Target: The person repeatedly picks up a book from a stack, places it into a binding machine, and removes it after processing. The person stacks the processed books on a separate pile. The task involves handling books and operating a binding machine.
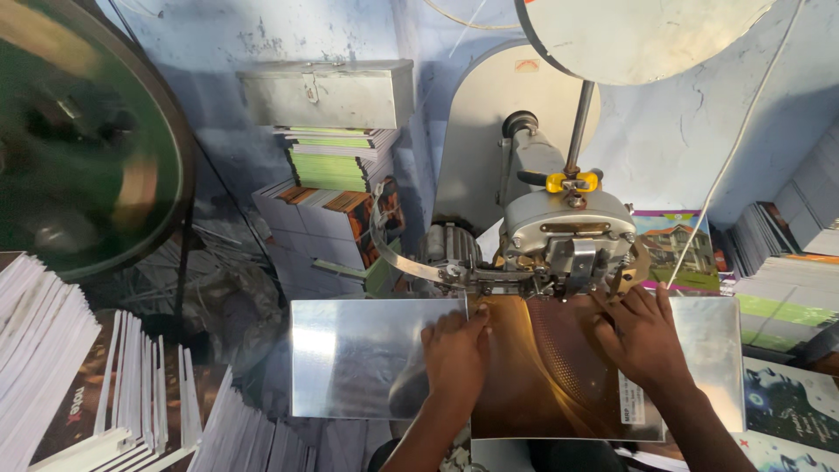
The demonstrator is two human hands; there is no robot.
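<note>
Item: brown booklet cover (pixel 546 367), glossy, with a dotted pattern and a white label at its lower right corner. It lies flat on the shiny metal bench plate (pixel 350 350), its far edge pushed under the head of the stitching machine (pixel 564 232).

Left hand (pixel 454 350): laid palm down on the left edge of the booklet, right at the fold line, fingers together and pointing toward the machine. The grip is flat and pressing, pinching nothing.

Right hand (pixel 642 336): laid palm down on the booklet's right part, fingers spread and reaching up to the machine head. Again a flat press, nothing clasped.

Machine: grey metal head with a brass-coloured plate, a yellow clamp (pixel 572 182) on an upright rod, and a curved metal strip (pixel 398 253) running off to the left. A large pale disc (pixel 638 35) sits above it.

Surroundings: a grey metal box (pixel 328 94) on top of a stack of green-edged books (pixel 336 162) against the blue wall; more stacked books (pixel 328 223) beneath. Piles of white-edged booklets (pixel 44 350) stand at lower left, beneath a large dark wheel (pixel 83 131). Further stacks (pixel 786 297) and a picture-covered book showing a house (pixel 677 249) lie at right.
</note>
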